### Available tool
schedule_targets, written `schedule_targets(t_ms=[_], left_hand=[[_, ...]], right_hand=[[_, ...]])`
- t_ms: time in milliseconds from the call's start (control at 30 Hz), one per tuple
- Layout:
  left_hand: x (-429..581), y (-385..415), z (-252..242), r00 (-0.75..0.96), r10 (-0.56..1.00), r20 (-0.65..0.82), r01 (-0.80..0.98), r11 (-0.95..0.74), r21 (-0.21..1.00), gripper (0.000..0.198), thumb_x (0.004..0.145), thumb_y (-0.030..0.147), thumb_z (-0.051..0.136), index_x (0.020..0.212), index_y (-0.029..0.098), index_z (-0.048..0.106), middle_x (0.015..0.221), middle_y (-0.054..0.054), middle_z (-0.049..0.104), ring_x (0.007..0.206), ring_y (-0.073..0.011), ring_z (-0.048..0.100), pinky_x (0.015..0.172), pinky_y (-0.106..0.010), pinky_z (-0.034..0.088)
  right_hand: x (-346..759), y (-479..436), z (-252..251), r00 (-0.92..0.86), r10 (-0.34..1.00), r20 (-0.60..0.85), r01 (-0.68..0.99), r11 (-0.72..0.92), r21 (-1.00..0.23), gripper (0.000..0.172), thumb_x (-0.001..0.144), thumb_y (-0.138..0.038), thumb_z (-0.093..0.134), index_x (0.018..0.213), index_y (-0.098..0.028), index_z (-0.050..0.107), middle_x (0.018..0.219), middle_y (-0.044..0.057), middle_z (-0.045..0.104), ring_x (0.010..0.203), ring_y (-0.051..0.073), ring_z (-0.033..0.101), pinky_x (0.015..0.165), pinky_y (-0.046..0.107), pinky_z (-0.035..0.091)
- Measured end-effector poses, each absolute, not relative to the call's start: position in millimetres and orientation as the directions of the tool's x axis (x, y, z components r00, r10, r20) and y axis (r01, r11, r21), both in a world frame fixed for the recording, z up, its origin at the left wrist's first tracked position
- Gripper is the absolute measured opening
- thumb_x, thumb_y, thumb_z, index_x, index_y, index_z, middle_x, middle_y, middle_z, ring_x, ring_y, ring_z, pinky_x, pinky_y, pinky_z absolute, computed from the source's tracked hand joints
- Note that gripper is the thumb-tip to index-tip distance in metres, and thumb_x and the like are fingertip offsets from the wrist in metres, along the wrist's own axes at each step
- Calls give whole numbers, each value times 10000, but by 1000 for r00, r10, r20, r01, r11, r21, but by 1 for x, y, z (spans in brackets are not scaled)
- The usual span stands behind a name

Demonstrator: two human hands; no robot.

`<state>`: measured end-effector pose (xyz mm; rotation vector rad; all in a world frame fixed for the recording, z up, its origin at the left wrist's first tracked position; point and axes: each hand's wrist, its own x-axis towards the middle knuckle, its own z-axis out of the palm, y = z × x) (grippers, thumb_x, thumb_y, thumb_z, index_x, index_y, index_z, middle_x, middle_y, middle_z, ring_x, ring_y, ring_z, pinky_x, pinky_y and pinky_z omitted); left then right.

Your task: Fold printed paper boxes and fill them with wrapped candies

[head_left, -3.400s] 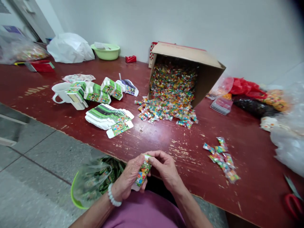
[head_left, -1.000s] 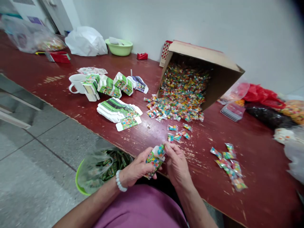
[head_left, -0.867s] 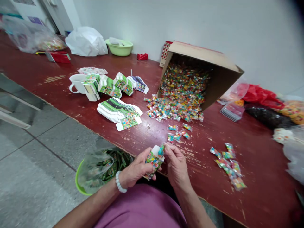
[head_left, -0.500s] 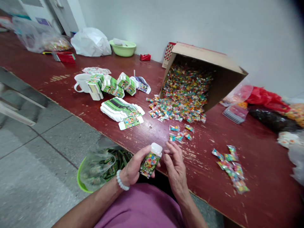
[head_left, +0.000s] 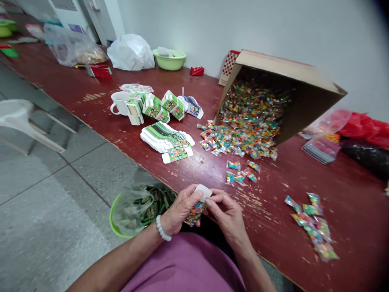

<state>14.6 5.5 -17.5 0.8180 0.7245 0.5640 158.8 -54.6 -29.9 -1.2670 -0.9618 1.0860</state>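
My left hand (head_left: 178,210) grips a small green printed carton (head_left: 197,210) at the table's near edge, over my lap. My right hand (head_left: 225,211) pinches the carton's white top flap (head_left: 203,191) with its fingertips. A few wrapped candy packets (head_left: 240,172) lie on the red table (head_left: 273,178) just beyond my hands. Another small pile of candy packets (head_left: 313,221) lies to the right. A tipped cardboard box (head_left: 291,93) spills many candy packets (head_left: 243,138) farther back. A stack of flat green cartons (head_left: 165,140) lies to the left of the spill.
A green basin lined with a plastic bag (head_left: 136,209) holds filled cartons below the table edge at my left. A white mug (head_left: 120,102) and folded cartons (head_left: 154,107) stand behind the stack. Bags (head_left: 130,52), a green bowl (head_left: 169,59) and a white chair (head_left: 21,121) lie farther off.
Earlier my right hand pushed a candy packet into the carton's open top. Now the packet is out of sight and my right fingers press the white flap. The view has drifted left.
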Motion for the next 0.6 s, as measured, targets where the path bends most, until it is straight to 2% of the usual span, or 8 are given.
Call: schedule_targets(t_ms=[33,67,133,233,333,400,533,600], left_hand=[[14,5,-18,636,681,-364,-162,579,799,413,857,533,621,1047,166,606,712,-9,617,549,-122,589,385,-173,474],[13,5,-18,643,665,-380,-161,602,782,444,871,552,591,1090,166,606,708,-14,626,524,-119,583,386,-179,475],[12,6,-19,670,615,-416,-172,674,718,529,903,600,500,1190,166,590,695,-27,642,480,-120,577,388,-198,484],[8,10,-21,708,530,-466,-176,772,611,614,931,638,393,1294,170,553,672,-43,647,467,-144,596,387,-226,500],[7,14,-20,726,500,-472,-190,806,561,605,938,626,390,1321,185,546,672,-45,646,485,-159,611,373,-232,499],[7,15,-18,724,498,-477,-202,815,544,588,940,613,399,1328,196,545,677,-41,646,500,-164,619,367,-233,500],[9,14,-18,713,490,-501,-161,810,563,594,937,614,408,1334,198,556,650,-28,645,437,-144,602,364,-223,493],[9,12,-21,718,483,-501,-132,801,584,622,925,639,414,1335,196,565,646,-31,652,425,-138,603,372,-216,491]], right_hand=[[159,-53,-29,233,969,-86,-168,-47,-985,134,810,-338,764,846,-222,708,900,16,663,641,110,623,599,236,528],[158,-51,-29,237,963,-128,-236,-70,-969,196,787,-337,786,934,-242,697,843,-9,659,583,99,607,564,229,521],[157,-48,-27,229,961,-158,-283,-89,-955,300,776,-339,796,1041,-262,677,786,-31,646,533,96,595,534,232,517],[158,-45,-22,164,984,-75,-143,-52,-988,150,835,-350,732,918,-225,727,826,10,652,547,109,610,526,246,517],[162,-45,-15,91,994,51,37,48,-998,127,875,-334,682,860,-227,749,993,70,680,765,179,673,609,280,549],[163,-45,-13,60,996,61,72,57,-996,149,891,-341,661,854,-224,747,1033,82,689,845,197,668,670,300,557],[160,-43,-13,79,993,-91,-20,-90,-996,179,853,-375,708,834,-197,710,760,17,679,570,117,585,562,260,510],[158,-41,-14,71,984,-163,-91,-156,-984,191,809,-373,755,851,-195,701,720,-3,676,525,100,562,519,237,486]])
